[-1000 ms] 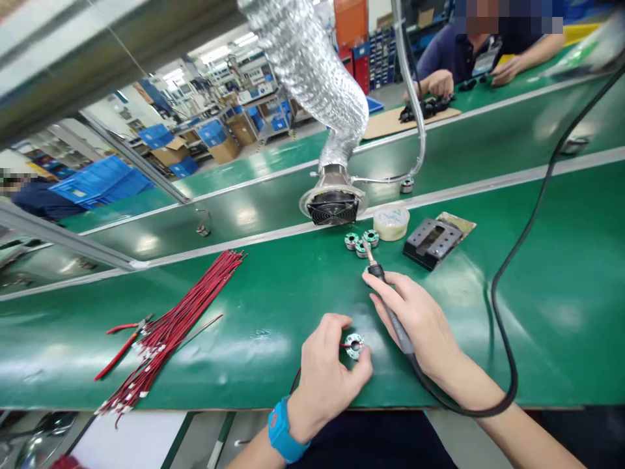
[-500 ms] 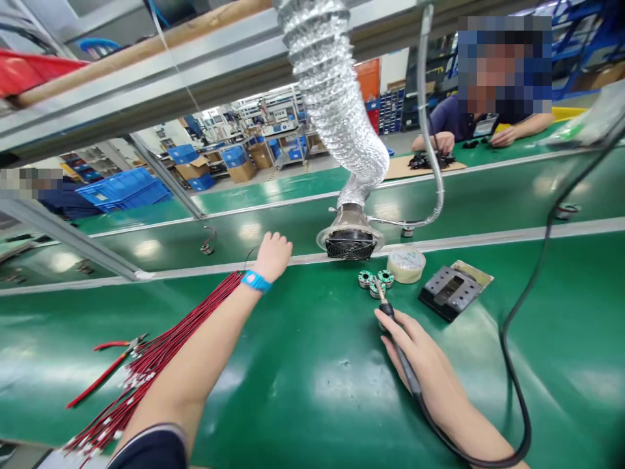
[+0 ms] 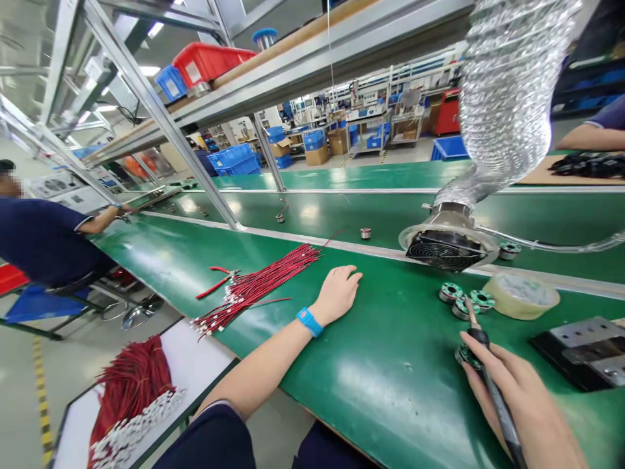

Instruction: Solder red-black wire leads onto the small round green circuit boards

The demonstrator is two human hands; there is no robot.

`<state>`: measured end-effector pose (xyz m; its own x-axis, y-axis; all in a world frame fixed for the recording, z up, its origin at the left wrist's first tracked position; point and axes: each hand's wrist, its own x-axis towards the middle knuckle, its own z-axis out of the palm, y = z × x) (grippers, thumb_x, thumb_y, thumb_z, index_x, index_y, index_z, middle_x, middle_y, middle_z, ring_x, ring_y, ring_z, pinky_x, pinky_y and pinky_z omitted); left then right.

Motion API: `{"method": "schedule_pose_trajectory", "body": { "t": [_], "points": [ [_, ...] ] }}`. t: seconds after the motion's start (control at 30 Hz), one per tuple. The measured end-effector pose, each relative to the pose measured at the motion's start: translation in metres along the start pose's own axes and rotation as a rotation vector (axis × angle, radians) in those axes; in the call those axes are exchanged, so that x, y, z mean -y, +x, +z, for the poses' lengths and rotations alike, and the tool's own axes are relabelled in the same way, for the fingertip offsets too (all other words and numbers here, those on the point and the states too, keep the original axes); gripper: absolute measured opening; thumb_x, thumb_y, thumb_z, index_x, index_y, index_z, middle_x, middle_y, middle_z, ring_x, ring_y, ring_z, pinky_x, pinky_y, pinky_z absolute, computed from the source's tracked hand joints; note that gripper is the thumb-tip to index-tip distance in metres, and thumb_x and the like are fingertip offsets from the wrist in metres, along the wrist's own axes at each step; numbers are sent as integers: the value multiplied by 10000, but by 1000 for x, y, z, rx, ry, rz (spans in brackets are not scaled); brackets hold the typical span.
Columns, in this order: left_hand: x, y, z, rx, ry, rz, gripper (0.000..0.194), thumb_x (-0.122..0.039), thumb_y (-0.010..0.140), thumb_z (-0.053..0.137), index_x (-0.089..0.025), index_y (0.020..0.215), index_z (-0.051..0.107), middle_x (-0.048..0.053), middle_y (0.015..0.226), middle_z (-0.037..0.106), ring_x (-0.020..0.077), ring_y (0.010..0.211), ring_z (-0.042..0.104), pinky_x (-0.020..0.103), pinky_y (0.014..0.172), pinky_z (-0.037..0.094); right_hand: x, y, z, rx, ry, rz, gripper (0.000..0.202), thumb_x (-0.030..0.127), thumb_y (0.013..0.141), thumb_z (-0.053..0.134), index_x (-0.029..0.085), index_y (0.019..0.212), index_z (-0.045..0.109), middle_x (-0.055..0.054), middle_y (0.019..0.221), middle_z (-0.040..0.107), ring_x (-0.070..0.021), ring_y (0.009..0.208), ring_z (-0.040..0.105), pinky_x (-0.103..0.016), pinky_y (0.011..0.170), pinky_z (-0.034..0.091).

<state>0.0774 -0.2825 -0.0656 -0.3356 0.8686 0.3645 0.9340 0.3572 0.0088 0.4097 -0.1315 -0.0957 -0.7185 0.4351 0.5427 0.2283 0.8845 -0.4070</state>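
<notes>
My left hand (image 3: 336, 293) is over the green worktop with its fingers stretched out and nothing visible in them. To its left lies a bundle of red and black wires (image 3: 273, 277) with white connectors. In my right hand (image 3: 527, 391) is a soldering iron (image 3: 497, 397), its tip over a cluster of three small round coil parts with green boards (image 3: 450, 292). Another such coil part (image 3: 463, 355) is at my right fingertips; whether they grip it I cannot tell. A single coil part (image 3: 365, 233) sits on the belt (image 3: 322, 218) beyond my left hand.
A fume extractor (image 3: 444, 244) hangs above the coil parts. Right of them are a tape roll (image 3: 521, 296) and a dark metal block (image 3: 586, 352). Red-handled cutters (image 3: 215, 283) lie left of the wires. More wires (image 3: 137, 391) lie lower left. A co-worker (image 3: 49, 228) sits at left.
The view has swung left. My left hand has come back from the belt's edge and its fingers have spread; a coil part now shows on the belt there. The right hand keeps the soldering iron.
</notes>
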Motion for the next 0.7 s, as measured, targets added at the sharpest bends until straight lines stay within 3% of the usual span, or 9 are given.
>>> {"method": "schedule_pose_trajectory", "body": {
  "t": [0.1, 0.17, 0.3, 0.37, 0.5, 0.6, 0.7],
  "points": [
    [21, -68, -31, -64, -7, -120, 291, -212, 1046, 527, -190, 1300, 667, 134, 1322, 677, 262, 1235, 627, 439, 1077, 499, 11, 4, 0, -42, 29, -16, 529, 452, 1073, 468, 301, 1578, 505, -125, 1255, 644, -287, 1092, 690, -405, 857, 544],
    [44, -100, -49, -111, 8, -240, 267, -205, 1033, 539, -162, 1262, 670, 167, 1278, 675, 299, 1190, 628, 488, 1031, 505, 17, 4, 0, -50, 44, -7, 524, 459, 1068, 478, 298, 1564, 519, -119, 1231, 646, -272, 1061, 699, -386, 836, 545],
    [84, -132, -66, -97, -7, -363, 79, -190, 986, 614, -175, 965, 689, 103, 1013, 713, 252, 963, 657, 414, 898, 540, 24, -4, 5, -13, 83, -24, 515, 463, 1052, 494, 327, 1547, 532, -101, 1251, 644, -254, 1038, 716, -358, 798, 561],
    [91, -136, -67, -77, -39, -363, 139, -176, 985, 613, -185, 852, 649, 55, 903, 700, 207, 869, 657, 344, 842, 542, 27, -8, 10, -13, 101, -38, 518, 463, 1044, 507, 329, 1544, 534, -98, 1236, 646, -246, 999, 724, -349, 772, 563],
    [75, -124, -62, -122, -118, -345, 146, -180, 1041, 526, -187, 944, 636, 36, 924, 702, 164, 828, 662, 282, 793, 528, 38, -7, 21, -71, 93, 12, 521, 464, 1043, 539, 288, 1533, 544, -107, 1208, 636, -247, 962, 722, -345, 760, 563],
    [39, -106, -58, -163, -221, -275, 175, -227, 1081, 484, -191, 1025, 646, 47, 970, 709, 163, 871, 671, 284, 821, 519, 49, -2, 23, -111, 74, 37, 476, 418, 1050, 561, 267, 1501, 561, -114, 1229, 624, -245, 986, 710, -345, 791, 578],
    [-4, -89, -55, -179, -353, -77, 181, -256, 1087, 513, -197, 1027, 673, 54, 976, 713, 170, 907, 677, 288, 829, 516, 58, 2, 18, -122, 93, 63, 423, 320, 1049, 574, 229, 1462, 583, -113, 1205, 632, -214, 940, 705, -338, 806, 593]
  ]
}}
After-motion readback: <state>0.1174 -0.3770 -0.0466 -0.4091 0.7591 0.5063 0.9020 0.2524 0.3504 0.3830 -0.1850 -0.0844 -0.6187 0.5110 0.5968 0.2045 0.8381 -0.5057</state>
